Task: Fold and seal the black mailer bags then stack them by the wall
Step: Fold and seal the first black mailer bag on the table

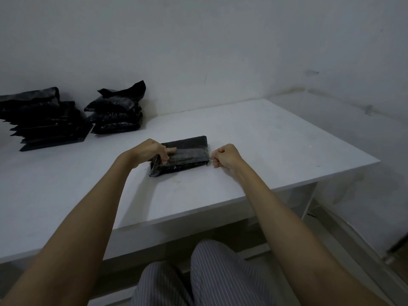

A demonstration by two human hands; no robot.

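Mid-table: folded mailer bag [181, 154] lies flat. Left hand [150, 151] pinches its left end, anchoring it; right hand [225, 155], fingers curled, seemingly pulls clear strip off right end. Finished stacks [114, 111] far left, by wall [198, 51].

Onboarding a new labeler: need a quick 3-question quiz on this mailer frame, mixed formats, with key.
1. True or false: the mailer bag being worked lies apart from the two stacks by the wall.
2. Multiple choice: what is the left hand doing?
A. resting on the white table, off the bag
B. holding the bag's left end, one finger laid along its top
C. lifting a bag off the left stack
3. Fill in: the right hand is curled at the bag's ____ end.

Key: 1 true; 2 B; 3 right. Whether the right hand pinches something, perhaps a sealing strip, is too small to tell. The right stack is untouched.
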